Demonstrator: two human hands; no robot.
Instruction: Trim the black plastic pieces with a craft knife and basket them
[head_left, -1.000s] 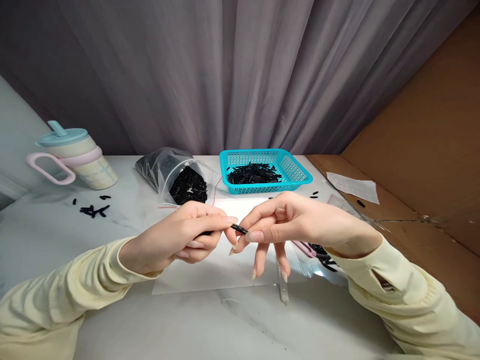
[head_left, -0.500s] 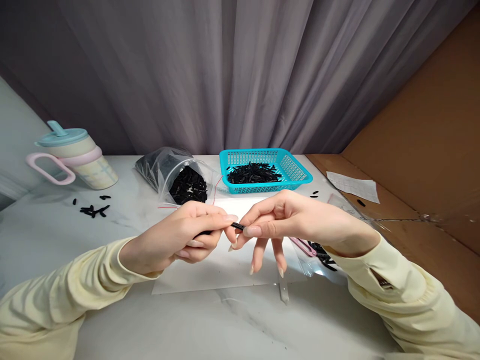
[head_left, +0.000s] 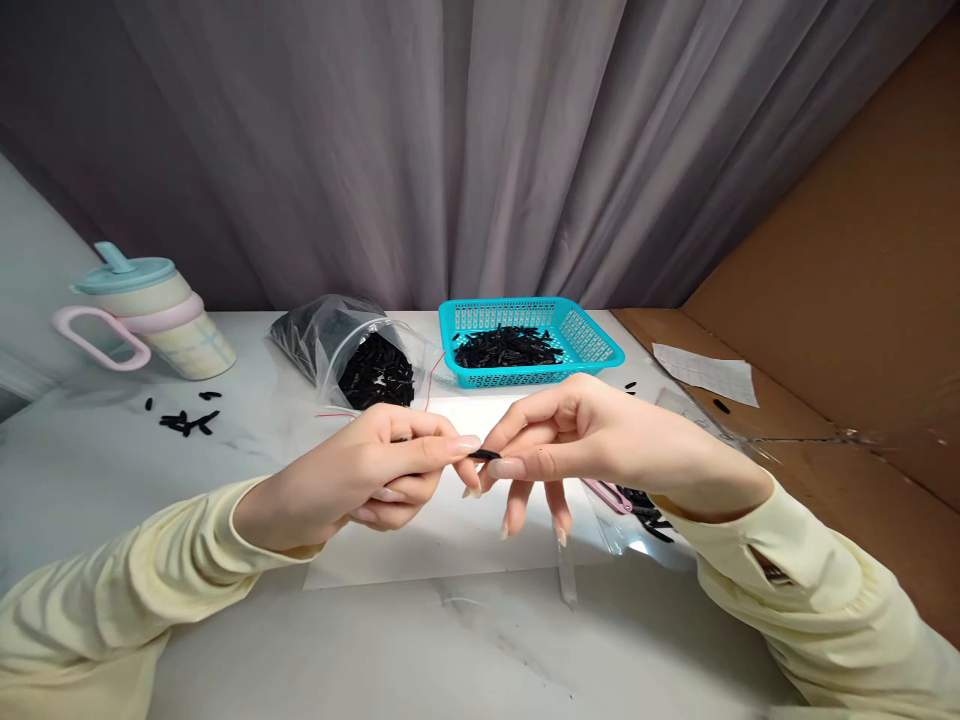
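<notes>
A small slim black piece (head_left: 484,454) is pinched between both hands above the white sheet (head_left: 450,545). My left hand (head_left: 382,465) is closed, with thumb and forefinger on the piece's left end and the other fingers curled in. My right hand (head_left: 566,440) grips the right end between thumb and forefinger, its remaining fingers hanging down apart. Behind the hands, an open clear zip bag (head_left: 300,335) lies on its side with many similar black pieces (head_left: 375,372). A turquoise basket (head_left: 604,350) holds a heap of black pieces (head_left: 510,347).
Several loose black pieces (head_left: 187,422) lie at left near a lidded tumbler (head_left: 187,330). At right, a pink-handled tool (head_left: 609,496) rests by more black pieces (head_left: 649,515). A translucent strip (head_left: 567,575) lies at the sheet's front edge. A paper slip (head_left: 705,374) lies on cardboard.
The black piece has turned slightly between the fingertips and now shows a smooth curved side. Both hands have barely shifted.
</notes>
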